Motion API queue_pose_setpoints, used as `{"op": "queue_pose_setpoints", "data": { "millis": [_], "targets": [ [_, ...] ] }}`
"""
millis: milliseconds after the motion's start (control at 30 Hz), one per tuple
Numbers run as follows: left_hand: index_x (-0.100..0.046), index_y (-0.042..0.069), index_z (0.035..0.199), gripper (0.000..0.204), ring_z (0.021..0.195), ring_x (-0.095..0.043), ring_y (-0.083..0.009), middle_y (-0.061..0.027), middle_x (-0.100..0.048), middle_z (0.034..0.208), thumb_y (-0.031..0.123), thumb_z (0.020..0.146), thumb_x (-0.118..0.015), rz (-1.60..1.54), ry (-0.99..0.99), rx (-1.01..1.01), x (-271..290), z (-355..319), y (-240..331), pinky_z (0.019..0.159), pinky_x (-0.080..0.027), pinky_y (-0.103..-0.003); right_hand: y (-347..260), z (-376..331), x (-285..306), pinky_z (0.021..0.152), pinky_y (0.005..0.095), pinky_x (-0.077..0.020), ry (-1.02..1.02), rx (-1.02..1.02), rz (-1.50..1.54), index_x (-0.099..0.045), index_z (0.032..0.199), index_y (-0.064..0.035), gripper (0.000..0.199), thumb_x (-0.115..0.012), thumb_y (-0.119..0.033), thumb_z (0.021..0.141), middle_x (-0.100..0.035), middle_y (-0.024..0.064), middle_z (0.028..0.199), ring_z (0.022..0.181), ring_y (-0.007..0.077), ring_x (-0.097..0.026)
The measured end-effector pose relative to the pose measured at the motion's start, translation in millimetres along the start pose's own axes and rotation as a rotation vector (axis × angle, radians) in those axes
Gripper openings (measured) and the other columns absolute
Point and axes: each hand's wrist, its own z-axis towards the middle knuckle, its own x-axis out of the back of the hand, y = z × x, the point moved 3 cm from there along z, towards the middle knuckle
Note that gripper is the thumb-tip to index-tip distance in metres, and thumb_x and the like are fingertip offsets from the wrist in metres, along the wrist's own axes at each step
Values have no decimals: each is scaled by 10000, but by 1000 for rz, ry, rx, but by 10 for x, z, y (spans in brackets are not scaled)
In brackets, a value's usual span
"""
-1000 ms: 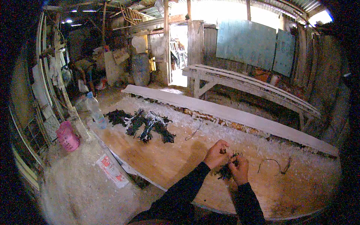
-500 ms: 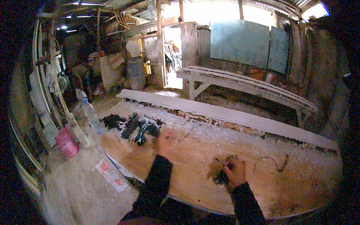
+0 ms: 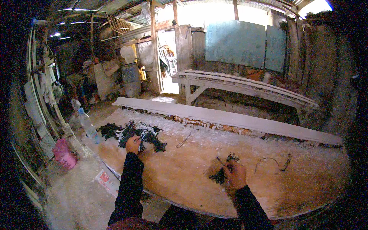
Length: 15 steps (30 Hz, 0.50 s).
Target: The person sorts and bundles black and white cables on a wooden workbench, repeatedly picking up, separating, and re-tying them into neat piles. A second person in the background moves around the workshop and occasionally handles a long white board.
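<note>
**Hands Apart on the Wooden Worktable**

Notably, the left hand (image 3: 133, 145) was stretched out to the far left of the wooden table (image 3: 184, 180), its fingers closed into the near edge of a dark tangled pile (image 3: 132, 135) of plant-like strands. The right hand (image 3: 234, 174) rested near the table's middle, fingers pinched on a small dark bundle (image 3: 223, 173) lying on the board. Both hands were well apart. Whether the left hand had actually gripped a strand could not be told. A loose curved strand (image 3: 273, 163) lay just to the right of the bundle. A clear plastic bottle (image 3: 87, 124) stood beside the pile at the table's left end, and a pink container (image 3: 63, 154) sat lower, off the table.
</note>
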Motion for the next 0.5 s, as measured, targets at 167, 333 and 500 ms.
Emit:
{"op": "queue_pose_setpoints", "data": {
  "millis": [167,333,500],
  "targets": [
    [-655,110,839,218,716,-616,-259,-95,-645,801,238,663,-679,-44,-94,60,-176,163,-297,677,-486,-323,-48,9,-16,574,307,-467,-72,20,23,-605,830,-28,139,-626,-107,717,-610,120,683,615,206,-594],
    [-634,96,551,310,576,-581,-279,-126,-595,617,372,692,-638,256,-143,82,7,312,-475,542,-433,-401,-141,41,-83,592,342,-477,-79,74,26,-604,840,-44,152,-624,-134,719,-616,129,702,623,249,-601],
    [-655,42,665,268,609,-592,-302,-147,-611,650,307,662,-614,258,-58,-129,377,273,-318,562,-451,-392,-389,85,-318,596,363,-478,-168,137,-76,-612,802,-51,258,-611,-300,735,-612,137,691,619,284,-598]
  ]
}}
